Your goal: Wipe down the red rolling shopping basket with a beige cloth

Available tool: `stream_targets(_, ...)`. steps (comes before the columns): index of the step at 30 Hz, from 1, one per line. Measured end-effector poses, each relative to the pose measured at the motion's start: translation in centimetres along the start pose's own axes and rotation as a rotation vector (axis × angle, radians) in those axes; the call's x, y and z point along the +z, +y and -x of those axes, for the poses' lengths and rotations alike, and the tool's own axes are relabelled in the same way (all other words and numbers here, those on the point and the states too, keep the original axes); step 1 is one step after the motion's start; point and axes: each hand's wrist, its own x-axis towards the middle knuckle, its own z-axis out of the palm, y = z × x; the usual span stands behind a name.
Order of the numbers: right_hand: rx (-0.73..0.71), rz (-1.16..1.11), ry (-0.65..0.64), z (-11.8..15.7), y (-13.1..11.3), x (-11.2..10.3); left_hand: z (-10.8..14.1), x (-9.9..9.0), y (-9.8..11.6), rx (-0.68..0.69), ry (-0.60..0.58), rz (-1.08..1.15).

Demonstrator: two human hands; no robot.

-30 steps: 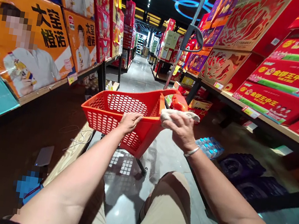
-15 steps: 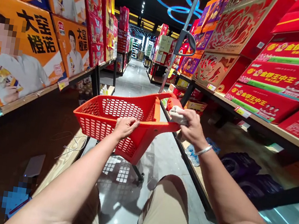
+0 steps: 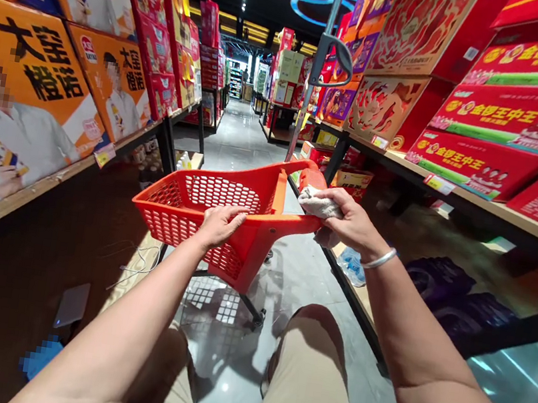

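Note:
A red plastic shopping cart (image 3: 261, 254) with a perforated basket stands in front of me, its handle end toward the right. My left hand (image 3: 221, 225) grips the near rim of the basket, fingers over the edge. In my right hand (image 3: 346, 223) is a grey-white cloth (image 3: 320, 204), pressed against the cart's handle at the right end. A pale bracelet circles the right wrist. The palm side of each hand is hidden.
Shelves with orange drink boxes (image 3: 8, 82) line the left side, and red boxes (image 3: 503, 122) fill the right shelf. A metal pole (image 3: 310, 93) with a grey loop rises beyond the cart. White cables (image 3: 139, 256) lie at lower left. The tiled aisle (image 3: 242, 127) runs ahead.
My right hand and the cloth have shifted slightly along the handle, with the cloth more spread out. The left hand stays on the rim. The view has moved a little.

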Motion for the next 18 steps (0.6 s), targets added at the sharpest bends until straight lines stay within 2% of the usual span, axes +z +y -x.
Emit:
stream_targets(4,-0.004,-0.049,-0.029,1.4,-1.6,-0.2,0.3,0.9,3.4,0.185,0.023,0.063)
stream_targets(6,-0.047,-0.024,-0.039,0.6,-1.2,-0.1,0.6,1.6,5.0,0.254,0.056,0.062)
stream_targets(8,-0.104,0.062,-0.022,-0.8,-0.1,0.1,0.9,2.3,5.9,0.248,0.102,0.059)
stream_targets(13,-0.136,0.338,0.117,-6.0,3.8,0.1,1.3,2.8,5.5,0.218,0.151,0.071)
stream_targets(16,-0.034,0.394,0.151,-9.2,5.4,-0.1,1.5,2.7,5.2,0.202,0.159,0.056)
stream_targets(18,0.04,0.358,0.101,-9.9,5.1,-0.2,1.6,2.6,5.2,0.186,0.152,0.052)
